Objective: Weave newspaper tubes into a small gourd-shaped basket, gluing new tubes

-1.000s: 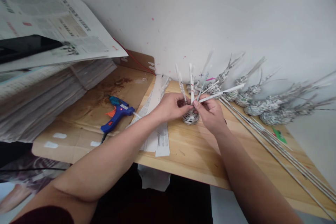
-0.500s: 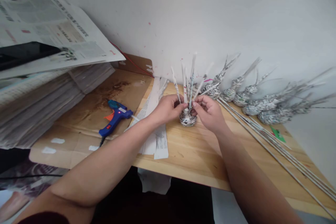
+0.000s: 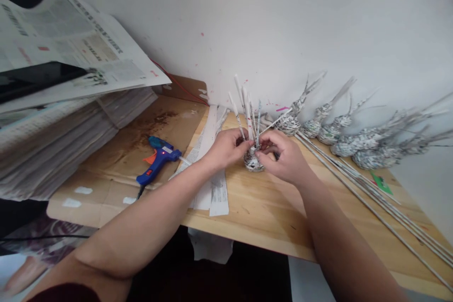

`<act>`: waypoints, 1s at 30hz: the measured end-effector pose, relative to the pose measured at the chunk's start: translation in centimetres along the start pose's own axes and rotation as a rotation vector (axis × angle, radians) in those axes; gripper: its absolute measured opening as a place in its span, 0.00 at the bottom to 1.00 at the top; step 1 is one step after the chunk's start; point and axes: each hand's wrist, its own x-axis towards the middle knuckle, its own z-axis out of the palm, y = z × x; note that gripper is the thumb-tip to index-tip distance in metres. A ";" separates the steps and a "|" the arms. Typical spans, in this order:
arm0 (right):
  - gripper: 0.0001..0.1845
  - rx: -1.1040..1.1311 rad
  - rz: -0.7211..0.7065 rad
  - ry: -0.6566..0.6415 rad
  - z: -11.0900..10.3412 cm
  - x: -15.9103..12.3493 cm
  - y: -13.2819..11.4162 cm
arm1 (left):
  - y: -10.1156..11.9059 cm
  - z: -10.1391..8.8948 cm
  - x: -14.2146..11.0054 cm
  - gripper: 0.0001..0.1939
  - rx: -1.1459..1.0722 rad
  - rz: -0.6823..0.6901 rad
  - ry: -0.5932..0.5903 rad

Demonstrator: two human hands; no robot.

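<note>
A small round basket [image 3: 254, 164] woven from rolled newspaper sits on the wooden table, with several paper tubes [image 3: 248, 115] sticking up from it. My left hand [image 3: 230, 146] is closed at the basket's left upper edge, thumb and fingers pinching around the upright tubes. On the opposite side my right hand [image 3: 281, 155] is also closed, its thumb and fingertips pressed at the base of the tubes on the right. One thin tube slants out to the upper right from behind the right hand. The fingers hide part of the weave.
A blue glue gun [image 3: 157, 159] with a lit red light lies on cardboard [image 3: 102, 170] at left, beside newspaper stacks [image 3: 71, 141]. Newspaper strips [image 3: 218, 193] lie left of the basket. Several finished woven pieces [image 3: 320, 120] line the wall; long paper tubes [image 3: 375, 198] lie at right.
My right hand has shifted its grip around the tubes' base, and the tubes on the right have changed their angle. My left hand stays nearly in place. The view has moved slightly.
</note>
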 end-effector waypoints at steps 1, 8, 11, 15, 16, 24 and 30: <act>0.09 -0.002 -0.001 0.009 0.1 0.0 0.1 | 0.0 0.0 0.0 0.08 -0.003 -0.008 0.006; 0.06 -0.005 -0.013 0.032 0.8 0.0 0.6 | -0.2 0.4 -0.2 0.06 0.005 0.023 0.053; 0.05 0.020 0.031 0.048 0.7 0.1 0.6 | -0.4 0.6 -0.3 0.07 -0.023 0.058 0.051; 0.05 0.064 0.129 0.063 0.7 0.2 0.6 | -0.8 0.9 -0.3 0.06 -0.066 0.096 0.050; 0.05 0.091 0.156 0.061 0.8 0.2 0.6 | -0.9 1.0 -0.3 0.06 -0.065 0.098 0.054; 0.07 0.211 0.311 0.102 1.4 0.2 1.3 | -0.4 1.2 -0.3 0.05 -0.070 -0.008 0.088; 0.08 0.304 0.400 0.193 2.2 0.3 1.1 | 0.4 1.1 -0.6 0.05 0.029 -0.032 0.122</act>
